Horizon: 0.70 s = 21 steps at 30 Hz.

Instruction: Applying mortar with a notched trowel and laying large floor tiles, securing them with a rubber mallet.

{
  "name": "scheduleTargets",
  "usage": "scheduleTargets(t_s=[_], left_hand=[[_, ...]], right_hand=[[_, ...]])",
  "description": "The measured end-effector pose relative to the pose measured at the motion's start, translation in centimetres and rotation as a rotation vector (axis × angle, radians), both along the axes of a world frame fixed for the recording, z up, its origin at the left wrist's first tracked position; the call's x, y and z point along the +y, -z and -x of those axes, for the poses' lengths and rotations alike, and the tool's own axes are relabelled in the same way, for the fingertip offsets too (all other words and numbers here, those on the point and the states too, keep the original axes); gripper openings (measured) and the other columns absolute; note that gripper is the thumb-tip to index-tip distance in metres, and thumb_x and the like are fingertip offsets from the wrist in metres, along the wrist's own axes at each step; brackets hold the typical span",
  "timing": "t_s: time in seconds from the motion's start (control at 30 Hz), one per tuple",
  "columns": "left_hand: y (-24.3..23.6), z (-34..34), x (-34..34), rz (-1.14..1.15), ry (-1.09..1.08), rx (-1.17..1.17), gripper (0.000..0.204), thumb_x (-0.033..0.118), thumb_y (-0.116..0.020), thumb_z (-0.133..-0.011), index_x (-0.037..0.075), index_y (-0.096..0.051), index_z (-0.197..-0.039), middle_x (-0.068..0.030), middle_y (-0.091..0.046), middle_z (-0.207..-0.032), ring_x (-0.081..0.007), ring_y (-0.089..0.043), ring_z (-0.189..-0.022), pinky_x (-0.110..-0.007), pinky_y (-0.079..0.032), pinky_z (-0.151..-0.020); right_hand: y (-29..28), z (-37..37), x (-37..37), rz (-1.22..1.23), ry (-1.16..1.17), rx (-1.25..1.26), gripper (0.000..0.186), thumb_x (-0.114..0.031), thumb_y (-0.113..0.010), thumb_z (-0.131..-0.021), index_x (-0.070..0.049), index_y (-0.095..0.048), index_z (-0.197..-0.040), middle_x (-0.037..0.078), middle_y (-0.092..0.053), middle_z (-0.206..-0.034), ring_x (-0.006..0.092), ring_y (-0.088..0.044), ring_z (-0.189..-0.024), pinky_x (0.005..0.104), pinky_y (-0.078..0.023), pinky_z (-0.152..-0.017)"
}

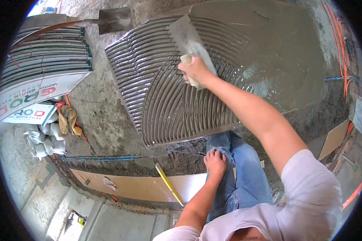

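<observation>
My right hand (194,71) grips the pale handle of a notched metal trowel (189,36), whose long blade lies on a bed of grey mortar (153,112) at the upper middle. Curved combed ridges cover the left and middle of the bed, while its right part (281,48) is smooth and wet. My left hand (215,164) rests on the knee of my blue jeans (245,168), fingers slightly bent and holding nothing, just below the bed's lower edge.
Stacked boxed tiles (44,60) and a shovel (114,20) lie upper left, white bags (44,140) below them. A yellow bar (169,182) crosses a pale board (120,186) behind me. Orange and blue conduits (342,60) run along the right; a loose board (332,138) lies there.
</observation>
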<state>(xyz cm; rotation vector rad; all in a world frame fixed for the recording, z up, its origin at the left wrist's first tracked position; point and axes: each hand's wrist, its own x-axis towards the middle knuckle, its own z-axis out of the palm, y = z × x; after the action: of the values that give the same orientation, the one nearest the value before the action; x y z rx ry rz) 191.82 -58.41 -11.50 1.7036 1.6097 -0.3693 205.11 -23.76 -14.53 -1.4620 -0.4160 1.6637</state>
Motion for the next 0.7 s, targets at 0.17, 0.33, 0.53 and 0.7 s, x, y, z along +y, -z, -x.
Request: scheduleTargets(t_s=[0.17, 0.33, 0.53, 0.7], left_hand=[[0.5, 0.4, 2.8, 0.049, 0.028, 0.035, 0.03, 0.029, -0.059, -0.079, 0.007, -0.062, -0.1, -0.0122, -0.054, -0.122, -0.0297, -0.045, -0.116, -0.043, -0.031, -0.099], [0.6, 0.3, 4.0, 0.118, 0.016, 0.051, 0.032, 0.029, -0.059, -0.079, 0.007, -0.062, -0.102, -0.0125, -0.052, -0.124, -0.0303, -0.044, -0.117, -0.043, -0.03, -0.1], [0.7, -0.3, 3.5, 0.126, -0.025, 0.036, 0.029, 0.028, -0.058, -0.078, 0.007, -0.063, -0.098, -0.0105, -0.053, -0.123, -0.0293, -0.044, -0.116, -0.045, -0.03, -0.099], [0.5, -2.2, 3.6, 0.148, -0.086, 0.048, 0.031, 0.028, -0.06, -0.078, 0.006, -0.062, -0.1, -0.0125, -0.053, -0.122, -0.0299, -0.046, -0.115, -0.043, -0.033, -0.098]], right_hand=[[0.8, 3.8, 6.3, -0.003, 0.161, 0.002, 0.014, -0.01, -0.059, -0.075, -0.001, -0.049, -0.082, 0.005, -0.051, -0.059, 0.0157, -0.051, -0.043, 0.0311, -0.045, -0.037], [2.3, 2.3, 9.5, 0.074, 0.309, -0.047, 0.012, -0.01, -0.059, -0.076, -0.002, -0.051, -0.077, 0.005, -0.052, -0.06, 0.0154, -0.053, -0.044, 0.0308, -0.046, -0.038], [2.2, -4.5, 5.8, 0.087, 0.533, -0.081, 0.013, -0.013, -0.061, -0.076, -0.004, -0.053, -0.073, 0.005, -0.052, -0.058, 0.0153, -0.052, -0.045, 0.0303, -0.045, -0.038], [0.8, -15.2, -2.4, 0.16, 0.652, -0.212, 0.014, -0.015, -0.064, -0.077, -0.007, -0.052, -0.079, 0.003, -0.053, -0.062, 0.014, -0.053, -0.049, 0.0294, -0.046, -0.041]])
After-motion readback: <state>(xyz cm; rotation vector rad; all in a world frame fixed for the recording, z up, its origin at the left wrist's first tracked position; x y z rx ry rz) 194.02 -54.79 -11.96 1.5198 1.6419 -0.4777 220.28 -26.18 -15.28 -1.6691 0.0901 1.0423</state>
